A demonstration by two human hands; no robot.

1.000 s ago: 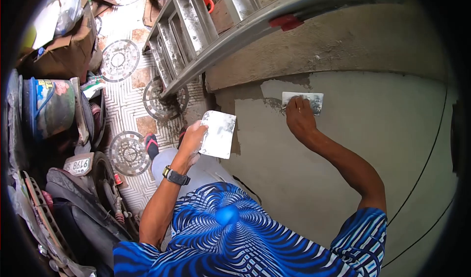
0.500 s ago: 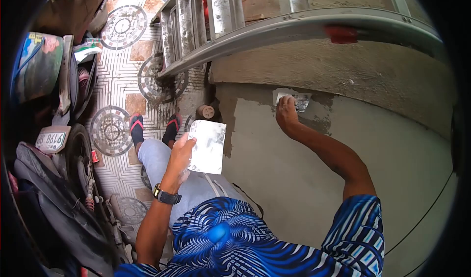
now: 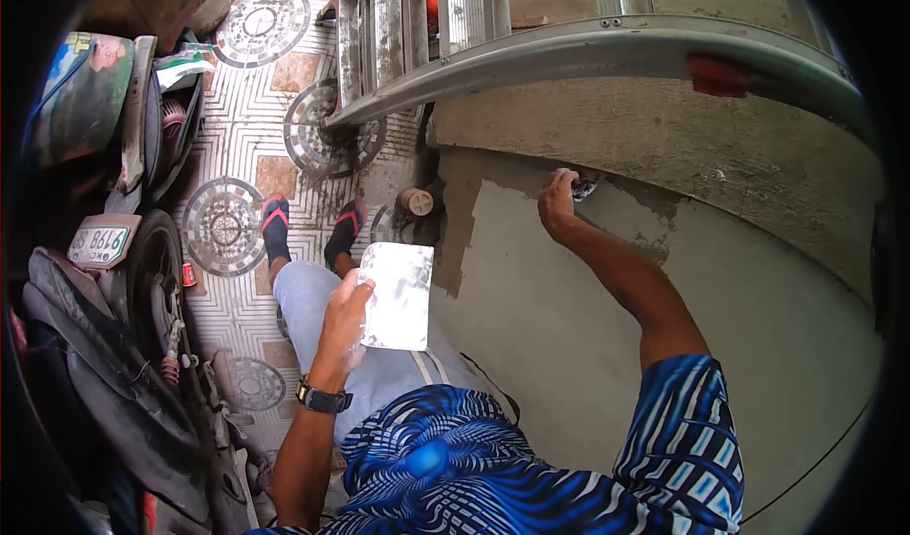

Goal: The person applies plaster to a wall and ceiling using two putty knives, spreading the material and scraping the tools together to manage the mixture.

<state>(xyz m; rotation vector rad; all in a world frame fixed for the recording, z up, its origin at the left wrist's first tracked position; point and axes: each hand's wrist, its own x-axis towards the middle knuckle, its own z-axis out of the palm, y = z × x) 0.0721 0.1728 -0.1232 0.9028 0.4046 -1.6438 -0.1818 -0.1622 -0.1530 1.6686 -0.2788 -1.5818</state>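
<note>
Ladder (image 3: 607, 47) above wall (image 3: 569, 317); hands clamp scraper (image 3: 585, 186), metal plate (image 3: 398, 296); motorbike (image 3: 142, 345) left.

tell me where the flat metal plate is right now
In the head view, the metal plate sits left of centre, held in the left hand beside the wall.

Likely a home garage or storage corner under repair: half-plastered wall (image 3: 588, 326), aluminium ladder (image 3: 493, 52), parked motorbike (image 3: 142, 326), patterned tile floor (image 3: 227, 156), clutter.
</note>
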